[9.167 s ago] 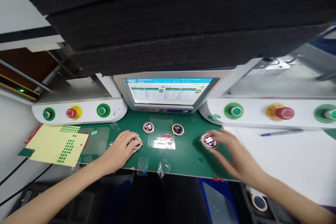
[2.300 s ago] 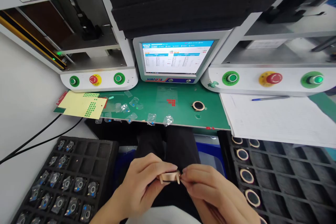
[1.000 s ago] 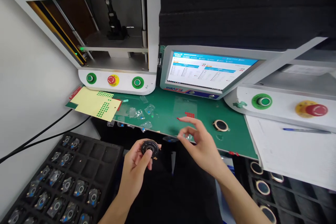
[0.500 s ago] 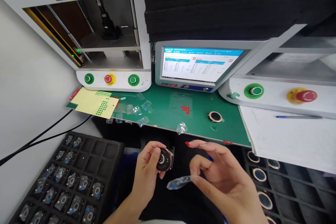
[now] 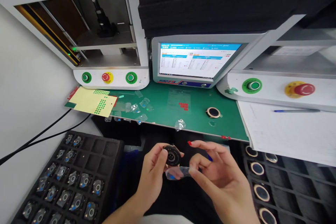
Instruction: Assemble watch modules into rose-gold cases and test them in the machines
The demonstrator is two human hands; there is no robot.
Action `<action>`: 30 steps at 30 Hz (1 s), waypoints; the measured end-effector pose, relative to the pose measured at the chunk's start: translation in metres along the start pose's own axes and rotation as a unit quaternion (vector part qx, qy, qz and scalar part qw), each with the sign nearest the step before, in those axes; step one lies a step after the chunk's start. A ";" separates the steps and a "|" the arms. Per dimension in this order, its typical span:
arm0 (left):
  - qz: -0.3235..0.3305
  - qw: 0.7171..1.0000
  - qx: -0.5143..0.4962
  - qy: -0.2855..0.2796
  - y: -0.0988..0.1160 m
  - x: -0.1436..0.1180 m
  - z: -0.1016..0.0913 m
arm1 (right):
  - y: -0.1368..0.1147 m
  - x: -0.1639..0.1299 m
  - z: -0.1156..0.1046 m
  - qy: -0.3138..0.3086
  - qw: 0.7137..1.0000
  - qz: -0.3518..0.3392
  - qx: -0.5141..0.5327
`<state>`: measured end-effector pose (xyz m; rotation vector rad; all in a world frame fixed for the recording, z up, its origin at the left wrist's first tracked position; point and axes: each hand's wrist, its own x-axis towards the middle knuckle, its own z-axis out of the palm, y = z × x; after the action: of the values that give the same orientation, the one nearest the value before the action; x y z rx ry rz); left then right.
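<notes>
Between the thumb and fingers of my left hand is a round smartwatch case, its dark back with a ring of sensors facing up. My right hand pinches a clear protective film with a blue tab between thumb and a bent finger. That film hangs just below the watch case; whether they touch, I cannot tell. On the tip of my raised right index finger sits a small red sticker.
A foam tray of film-covered watch cases lies left, another foam tray with watch cases right. On the green bench are peeled films, a sticker sheet and a watch case. Behind stand a press and a monitor.
My left hand has moved slightly right and tilted the watch case so its back faces me more. The film in my right hand has come up closer to it. The view has shifted a little.
</notes>
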<state>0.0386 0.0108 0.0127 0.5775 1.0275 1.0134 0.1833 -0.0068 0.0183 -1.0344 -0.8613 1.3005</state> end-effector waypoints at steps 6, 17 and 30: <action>0.047 0.998 0.006 -0.034 -0.001 -0.007 0.003 | 0.002 0.002 0.004 -0.004 1.000 0.025 0.014; 0.082 0.993 0.041 -0.070 0.000 -0.007 0.009 | 0.001 0.003 0.010 0.080 0.997 0.004 -0.019; 0.023 0.970 0.240 0.030 -0.013 -0.014 0.028 | 0.006 -0.002 -0.013 0.079 0.992 0.069 0.074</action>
<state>0.0672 -0.0054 0.0208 0.9725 1.3304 0.8255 0.1933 -0.0104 0.0089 -1.0776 -0.5726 1.3560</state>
